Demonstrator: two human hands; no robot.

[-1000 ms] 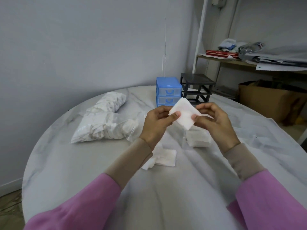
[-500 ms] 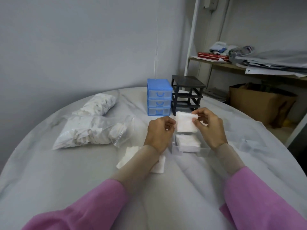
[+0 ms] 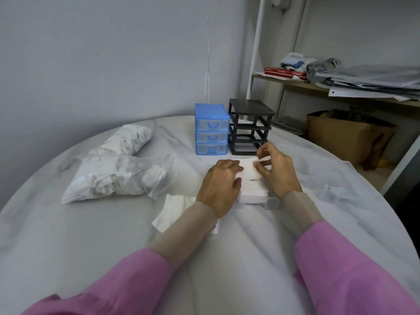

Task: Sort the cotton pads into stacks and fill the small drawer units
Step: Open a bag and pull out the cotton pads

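Just this side of the two drawer units, both hands meet over a clear drawer point(image 3: 254, 200) that sits on the bench point(image 3: 91, 246) and already carries a stack of cotton pads point(image 3: 252, 189). Between them the left hand point(image 3: 221, 185) and the right hand point(image 3: 276, 171) hold one cotton pad point(image 3: 248, 170), stretched flat just above the stack. On the left, the curled fingers pinch its left edge; on the right, thumb and forefinger nip its right edge while the other fingers stand loosely raised.

To do this step well, I would square the pad's corners with the stack beneath before letting go, lower it level, and release both edges together so it does not slide or fold. A light press afterwards should settle the pile inside the drawer walls.

Near the left wrist, a few loose pads point(image 3: 175, 208) lie on the bench, partly under the forearm, and could be dragged askew. Further left, an open plastic bag of pads point(image 3: 109, 180) lies on its side, with a second, fuller bag point(image 3: 127, 138) beyond it. At the far side stand a blue drawer unit point(image 3: 211, 133), its three drawers in place, and just to its right a black frame point(image 3: 250, 127) whose slots look vacant. Right of the bench, a shelf point(image 3: 341, 92) holds papers and books above a cardboard box point(image 3: 347, 135).
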